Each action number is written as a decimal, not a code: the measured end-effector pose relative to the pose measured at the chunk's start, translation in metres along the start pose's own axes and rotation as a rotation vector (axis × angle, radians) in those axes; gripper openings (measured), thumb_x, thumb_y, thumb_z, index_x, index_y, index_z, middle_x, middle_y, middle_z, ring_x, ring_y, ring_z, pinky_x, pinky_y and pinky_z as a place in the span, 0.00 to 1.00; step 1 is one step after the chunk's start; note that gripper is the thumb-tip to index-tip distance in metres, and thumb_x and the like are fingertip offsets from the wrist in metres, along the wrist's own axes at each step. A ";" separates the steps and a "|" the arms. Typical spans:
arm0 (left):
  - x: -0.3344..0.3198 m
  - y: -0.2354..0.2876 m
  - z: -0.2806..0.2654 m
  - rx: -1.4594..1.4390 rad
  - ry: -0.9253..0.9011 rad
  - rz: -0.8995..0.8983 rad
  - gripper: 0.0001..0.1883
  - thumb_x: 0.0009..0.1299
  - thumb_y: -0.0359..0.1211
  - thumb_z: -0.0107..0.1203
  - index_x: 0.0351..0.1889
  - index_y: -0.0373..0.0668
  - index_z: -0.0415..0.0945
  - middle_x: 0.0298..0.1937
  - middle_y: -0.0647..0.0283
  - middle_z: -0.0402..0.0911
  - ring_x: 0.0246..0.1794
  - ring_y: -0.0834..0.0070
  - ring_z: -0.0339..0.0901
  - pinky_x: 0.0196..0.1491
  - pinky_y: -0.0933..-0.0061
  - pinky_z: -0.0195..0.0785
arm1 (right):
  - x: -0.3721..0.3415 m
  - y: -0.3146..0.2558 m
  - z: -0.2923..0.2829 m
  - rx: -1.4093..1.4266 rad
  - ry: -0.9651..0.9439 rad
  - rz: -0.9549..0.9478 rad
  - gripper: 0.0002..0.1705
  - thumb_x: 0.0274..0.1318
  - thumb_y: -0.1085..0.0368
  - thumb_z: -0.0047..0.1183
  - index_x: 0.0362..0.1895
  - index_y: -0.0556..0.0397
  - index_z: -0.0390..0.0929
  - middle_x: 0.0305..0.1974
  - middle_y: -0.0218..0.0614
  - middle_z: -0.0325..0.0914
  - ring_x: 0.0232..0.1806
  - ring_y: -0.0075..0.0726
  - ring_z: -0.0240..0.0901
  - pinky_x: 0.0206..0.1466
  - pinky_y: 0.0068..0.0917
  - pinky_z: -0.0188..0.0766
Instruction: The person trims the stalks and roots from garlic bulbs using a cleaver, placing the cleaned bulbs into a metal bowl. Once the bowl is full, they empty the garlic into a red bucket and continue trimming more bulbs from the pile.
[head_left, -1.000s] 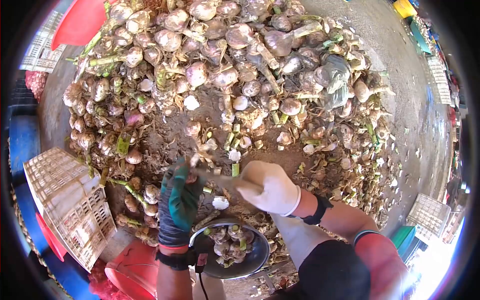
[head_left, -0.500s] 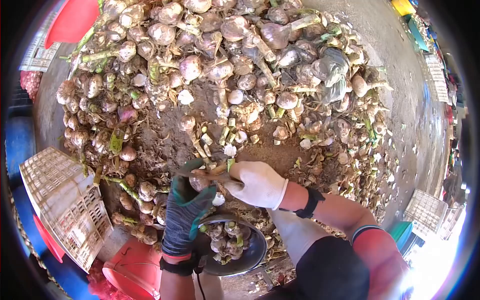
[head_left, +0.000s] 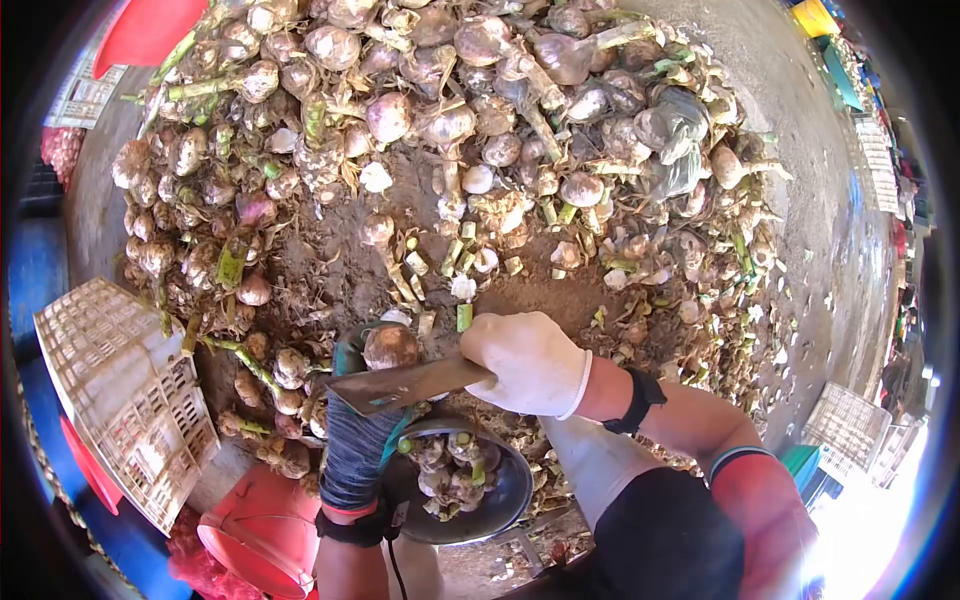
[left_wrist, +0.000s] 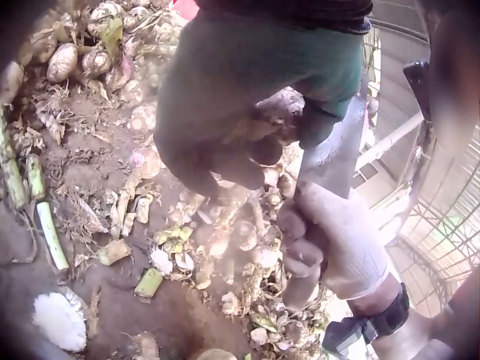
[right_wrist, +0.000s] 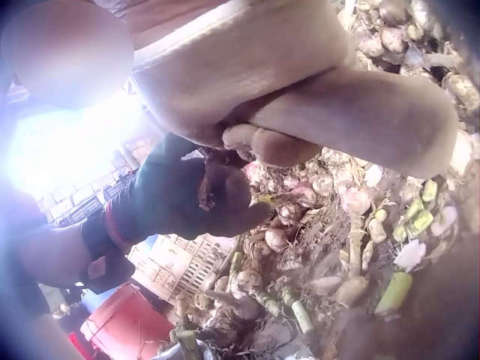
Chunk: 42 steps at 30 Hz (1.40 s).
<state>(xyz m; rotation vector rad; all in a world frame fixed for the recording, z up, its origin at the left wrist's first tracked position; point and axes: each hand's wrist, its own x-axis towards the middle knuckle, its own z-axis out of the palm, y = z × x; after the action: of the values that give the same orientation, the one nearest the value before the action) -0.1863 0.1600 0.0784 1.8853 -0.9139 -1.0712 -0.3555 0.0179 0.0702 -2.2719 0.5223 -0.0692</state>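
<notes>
My left hand [head_left: 362, 432], in a dark grey and green glove, holds a garlic bulb [head_left: 391, 347] above the pile. The white-gloved right hand [head_left: 528, 365] grips a knife [head_left: 408, 386] with a broad, dull blade. That blade reaches left across the near side of the bulb, over the left palm, and covers part of that hand. In the left wrist view the bulb [left_wrist: 282, 105] shows between the green glove's fingers, with the blade [left_wrist: 335, 154] beside it. Just below the hands sits a dark bowl [head_left: 515, 493] holding several trimmed garlic bulbs [head_left: 462, 482].
A large heap of garlic with stems [head_left: 430, 60] spreads ahead. Cut stem pieces [head_left: 464, 317] lie on the dirt in front of the hands. To the left stand a white crate [head_left: 130, 390] and a red bucket [head_left: 262, 530]. A plastic bag [head_left: 682, 140] lies on the heap.
The left hand has turned its palm upward with the bulb. The knife blade has come nearer the body, and its flat side now shows.
</notes>
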 end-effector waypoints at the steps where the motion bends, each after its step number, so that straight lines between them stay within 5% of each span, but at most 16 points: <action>1: -0.004 -0.003 -0.002 0.001 -0.002 0.000 0.34 0.54 0.28 0.66 0.58 0.34 0.60 0.41 0.58 0.80 0.38 0.71 0.79 0.42 0.73 0.74 | 0.000 0.000 0.001 -0.025 0.013 -0.013 0.18 0.46 0.50 0.58 0.30 0.51 0.72 0.27 0.40 0.74 0.30 0.49 0.75 0.30 0.43 0.72; 4: -0.009 -0.015 -0.001 0.190 -0.162 0.103 0.31 0.68 0.37 0.55 0.65 0.37 0.53 0.46 0.57 0.78 0.47 0.70 0.76 0.52 0.69 0.69 | -0.002 -0.001 -0.001 -0.031 0.021 -0.048 0.17 0.47 0.51 0.58 0.30 0.51 0.73 0.27 0.40 0.73 0.29 0.48 0.75 0.30 0.42 0.73; 7: -0.006 -0.016 0.009 -0.371 -0.011 -0.147 0.32 0.60 0.29 0.62 0.60 0.35 0.59 0.40 0.59 0.81 0.38 0.71 0.80 0.42 0.70 0.74 | -0.002 -0.002 -0.008 -0.073 0.053 -0.037 0.16 0.47 0.53 0.58 0.31 0.51 0.73 0.27 0.40 0.74 0.29 0.48 0.76 0.29 0.41 0.73; 10: 0.000 0.000 0.005 0.063 -0.207 -0.127 0.29 0.64 0.30 0.59 0.61 0.34 0.59 0.41 0.59 0.80 0.39 0.70 0.79 0.44 0.69 0.73 | -0.001 0.002 -0.007 -0.070 0.054 -0.007 0.15 0.47 0.54 0.58 0.31 0.50 0.74 0.26 0.39 0.74 0.29 0.48 0.76 0.29 0.42 0.73; 12: -0.001 -0.014 0.007 0.303 -0.210 0.228 0.29 0.64 0.30 0.58 0.61 0.34 0.58 0.43 0.59 0.79 0.41 0.67 0.79 0.47 0.69 0.72 | -0.001 -0.001 -0.007 -0.067 0.038 -0.010 0.15 0.47 0.53 0.58 0.31 0.50 0.74 0.26 0.39 0.74 0.29 0.48 0.76 0.29 0.42 0.73; 15: -0.013 -0.020 0.015 0.036 -0.053 0.019 0.23 0.64 0.28 0.58 0.56 0.35 0.64 0.43 0.60 0.78 0.40 0.67 0.78 0.47 0.70 0.71 | 0.001 0.000 -0.004 -0.075 0.039 -0.011 0.15 0.47 0.54 0.57 0.31 0.50 0.74 0.26 0.40 0.74 0.29 0.48 0.76 0.30 0.42 0.73; 19: -0.020 -0.027 0.020 0.175 -0.007 0.113 0.20 0.62 0.30 0.60 0.52 0.40 0.70 0.42 0.60 0.77 0.39 0.69 0.77 0.45 0.72 0.72 | 0.001 0.032 0.020 -0.123 0.043 0.020 0.12 0.50 0.56 0.53 0.30 0.52 0.74 0.26 0.41 0.75 0.29 0.49 0.76 0.31 0.42 0.74; 21: -0.027 0.033 0.014 -0.454 -0.309 -0.019 0.17 0.61 0.35 0.62 0.48 0.45 0.74 0.39 0.60 0.77 0.38 0.71 0.77 0.45 0.71 0.72 | 0.000 0.055 0.020 -0.105 -0.002 0.243 0.12 0.52 0.56 0.51 0.29 0.52 0.74 0.26 0.42 0.75 0.29 0.49 0.76 0.31 0.42 0.73; 23: -0.027 0.057 -0.004 -0.128 -0.995 -0.033 0.24 0.58 0.41 0.66 0.52 0.47 0.74 0.39 0.58 0.79 0.40 0.68 0.79 0.46 0.69 0.73 | -0.008 0.062 0.014 -0.018 0.011 0.452 0.14 0.55 0.56 0.49 0.27 0.53 0.74 0.25 0.44 0.75 0.29 0.51 0.76 0.33 0.43 0.73; 24: -0.033 0.048 -0.006 0.115 -1.057 0.257 0.31 0.57 0.43 0.67 0.58 0.48 0.71 0.41 0.56 0.81 0.40 0.65 0.80 0.45 0.69 0.74 | -0.009 0.061 0.008 0.042 0.091 0.444 0.16 0.56 0.55 0.48 0.26 0.54 0.74 0.25 0.46 0.75 0.29 0.52 0.75 0.33 0.43 0.73; 26: -0.029 0.020 -0.006 0.259 -1.064 0.050 0.37 0.56 0.47 0.67 0.63 0.48 0.67 0.44 0.53 0.81 0.41 0.62 0.81 0.46 0.68 0.74 | -0.001 0.061 0.006 0.062 0.103 0.501 0.18 0.57 0.53 0.48 0.25 0.55 0.75 0.25 0.48 0.75 0.29 0.54 0.75 0.35 0.44 0.71; 32: 0.114 -0.028 0.000 0.679 0.069 -0.167 0.32 0.57 0.44 0.65 0.57 0.43 0.67 0.41 0.52 0.81 0.40 0.57 0.80 0.45 0.60 0.72 | 0.005 0.056 0.008 0.172 0.160 0.469 0.20 0.57 0.52 0.49 0.24 0.56 0.74 0.25 0.50 0.74 0.30 0.58 0.73 0.36 0.45 0.70; 36: 0.175 -0.095 0.022 0.538 0.109 -0.081 0.28 0.56 0.41 0.66 0.52 0.42 0.68 0.40 0.53 0.81 0.39 0.60 0.80 0.44 0.61 0.72 | 0.004 0.060 -0.008 0.159 0.124 0.492 0.16 0.56 0.55 0.49 0.25 0.55 0.74 0.25 0.49 0.74 0.30 0.58 0.74 0.35 0.45 0.70; 38: 0.187 -0.139 0.027 0.159 0.153 0.003 0.22 0.61 0.27 0.62 0.51 0.41 0.67 0.40 0.59 0.79 0.39 0.71 0.77 0.39 0.72 0.71 | 0.003 0.066 -0.009 0.161 0.166 0.503 0.16 0.55 0.56 0.48 0.25 0.55 0.74 0.25 0.49 0.74 0.29 0.58 0.74 0.34 0.45 0.70; 40: 0.167 -0.106 0.024 0.100 0.101 -0.109 0.22 0.59 0.25 0.63 0.50 0.43 0.67 0.43 0.63 0.77 0.41 0.74 0.75 0.40 0.73 0.72 | 0.006 0.070 -0.009 0.123 0.156 0.467 0.15 0.52 0.57 0.52 0.24 0.56 0.72 0.23 0.49 0.71 0.28 0.56 0.72 0.30 0.43 0.67; 42: 0.141 -0.076 0.023 -0.134 -0.079 0.026 0.24 0.59 0.26 0.64 0.51 0.44 0.66 0.44 0.63 0.77 0.42 0.75 0.75 0.42 0.74 0.73 | 0.014 0.068 -0.005 0.096 0.127 0.444 0.15 0.52 0.57 0.52 0.23 0.55 0.72 0.23 0.48 0.71 0.28 0.55 0.72 0.30 0.44 0.68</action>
<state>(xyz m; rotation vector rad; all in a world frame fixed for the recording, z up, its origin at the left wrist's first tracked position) -0.1357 0.0673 -0.0444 1.7274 -0.8863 -1.1690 -0.3676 -0.0319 0.0232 -2.0190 1.0555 -0.0150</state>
